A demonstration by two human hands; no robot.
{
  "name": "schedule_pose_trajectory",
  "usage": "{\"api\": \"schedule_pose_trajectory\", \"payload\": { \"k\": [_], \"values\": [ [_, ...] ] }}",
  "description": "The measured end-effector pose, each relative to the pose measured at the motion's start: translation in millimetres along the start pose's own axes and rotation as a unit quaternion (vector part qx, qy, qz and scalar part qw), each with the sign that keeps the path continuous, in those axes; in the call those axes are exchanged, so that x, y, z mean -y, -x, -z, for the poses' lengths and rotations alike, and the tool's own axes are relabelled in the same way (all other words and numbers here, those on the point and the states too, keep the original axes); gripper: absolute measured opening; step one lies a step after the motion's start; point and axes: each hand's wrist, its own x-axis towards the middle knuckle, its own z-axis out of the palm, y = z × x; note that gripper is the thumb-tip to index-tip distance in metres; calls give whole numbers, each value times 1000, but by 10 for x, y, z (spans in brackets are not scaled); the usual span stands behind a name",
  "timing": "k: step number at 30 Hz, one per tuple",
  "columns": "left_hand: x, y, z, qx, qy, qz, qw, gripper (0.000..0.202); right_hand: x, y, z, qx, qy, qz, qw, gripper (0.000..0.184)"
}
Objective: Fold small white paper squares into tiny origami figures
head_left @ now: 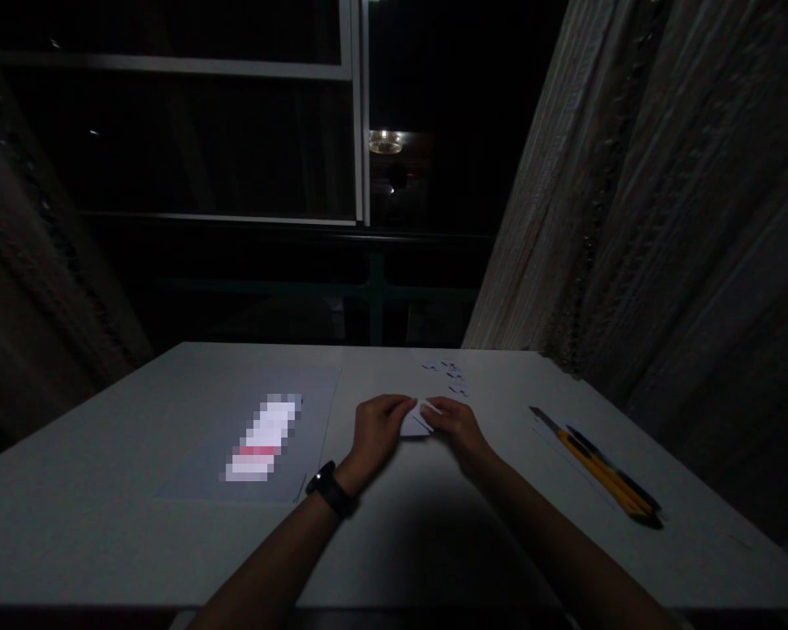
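One dark wristwatch nearest, strapped just behind the left hand. Left hand curled, fingertips pinched on the left edge of a small folded piece of white paper. Right hand curled the same way, fingertips pinched on the paper's right edge. Paper caught between both hands, low over the table or resting on it; too dim to tell which. Left of the left hand, flat on the table, a larger pale sheet. Well to the right of the right hand, a yellow-and-black cutter lying at a slant, a dark slim tool close alongside. Just beyond the right hand, a scatter of small paper scraps. Farther off, a dark window and, to the right, a pale curtain.
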Motion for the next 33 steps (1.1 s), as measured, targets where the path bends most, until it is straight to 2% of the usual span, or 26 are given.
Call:
{"api": "schedule_pose_trajectory", "payload": {
  "k": [4, 8, 13, 17, 22, 25, 29, 33],
  "values": [
    [3, -12, 22, -10, -44, -19, 999, 23, -30, -6, -34, 14, -14, 2, 1000, 50],
    [-4, -3, -4, -6, -21, -13, 1000, 24, -63, -15, -24, -9, 5, 5, 1000, 53],
    [54, -27, -53, 22, 70, 49, 996, 30, -64, -19, 7, -21, -1, 9, 1000, 51],
    [109, -66, -63, 7, 120, 103, 987, 31, -40, -17, -10, -26, 5, 1, 1000, 52],
    [113, -82, -45, 3, 174, 121, 977, 31, -24, -4, -31, -11, 14, 7, 1000, 55],
    [95, -78, -33, 12, 183, 118, 976, 30, -46, -12, -25, -11, 34, 40, 999, 51],
    [64, -76, -26, 37, 158, 113, 980, 28, -68, -44, 4, -41, 98, 84, 991, 31],
    [40, -82, -21, 65, 111, 86, 988, 26, -59, -67, 47, -54, 125, 77, 988, 25]
  ]
}}
